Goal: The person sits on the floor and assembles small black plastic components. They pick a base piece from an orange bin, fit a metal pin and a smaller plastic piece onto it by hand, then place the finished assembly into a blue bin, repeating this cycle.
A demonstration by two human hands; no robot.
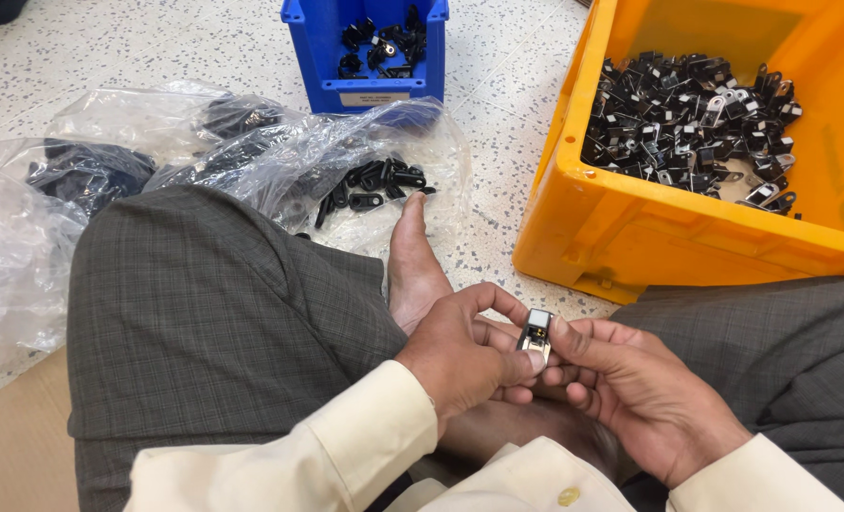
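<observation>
Both my hands meet low in the middle of the view, over my crossed legs. My left hand [464, 356] and my right hand [635, 389] together pinch a small metal clip [536, 332], silver with a black insert, held upright between thumbs and fingertips. An orange crate [583, 228] at the right holds a heap of similar black and silver clips [692, 118]. Loose black plastic pieces [370, 185] lie on a clear plastic bag [280, 161] beyond my left knee.
A blue bin [317, 57] with several black parts stands at the top centre on the speckled floor. More clear bags [14, 237] with dark parts lie at the left. My bare foot [412, 261] rests between my knees. Brown cardboard [9, 455] shows at the lower left.
</observation>
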